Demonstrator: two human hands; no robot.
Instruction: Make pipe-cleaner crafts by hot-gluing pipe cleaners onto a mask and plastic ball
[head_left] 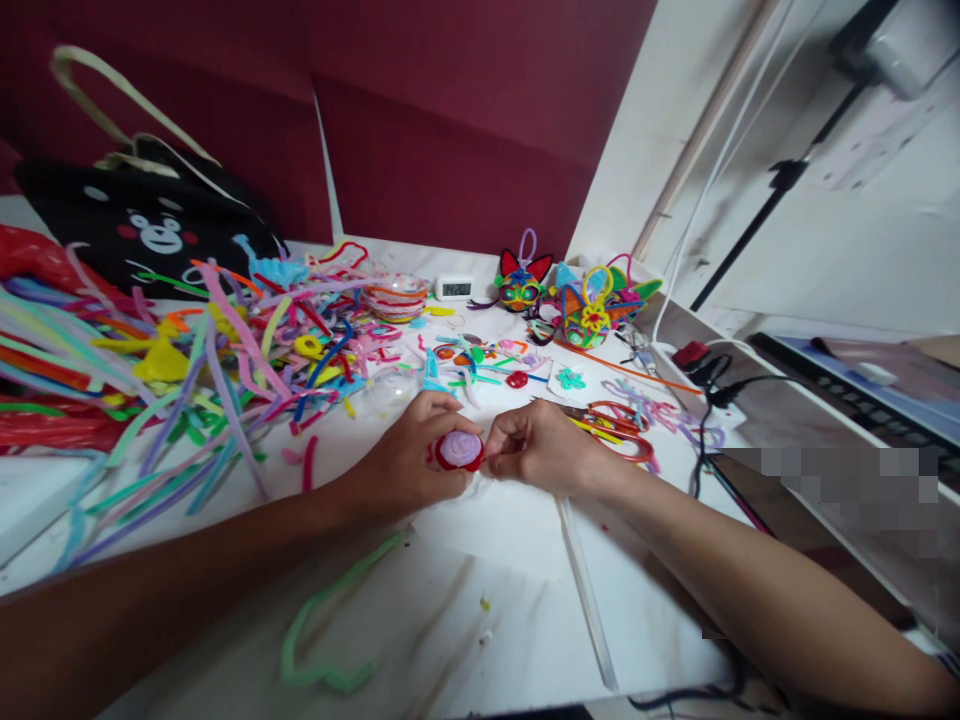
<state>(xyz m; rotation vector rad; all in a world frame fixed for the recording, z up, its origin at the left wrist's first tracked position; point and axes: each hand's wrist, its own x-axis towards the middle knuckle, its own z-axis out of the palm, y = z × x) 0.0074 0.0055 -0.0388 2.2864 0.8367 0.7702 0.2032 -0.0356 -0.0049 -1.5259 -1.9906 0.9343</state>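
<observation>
Near the middle of the table, my left hand [409, 455] is closed around a round craft piece [460, 448], a lilac pipe-cleaner spiral with a red rim. Something clear shows just beneath it, partly hidden by my fingers. My right hand [541, 447] pinches at the right edge of the red rim; its fingertips hide what exactly they grip. Beside the right hand lie scissors [628, 447] with orange handles. A sheet of white paper [495, 535] is under both hands. Closer to me, a bent light green pipe cleaner [296, 625] rests on the table.
A big heap of coloured pipe cleaners [247, 350] fills the left side, before a black bag [150, 225]. Finished ornaments [520, 285] and a small digital clock [454, 288] stand at the back. A clear stick [585, 595] lies front right, black cables [701, 440] beyond.
</observation>
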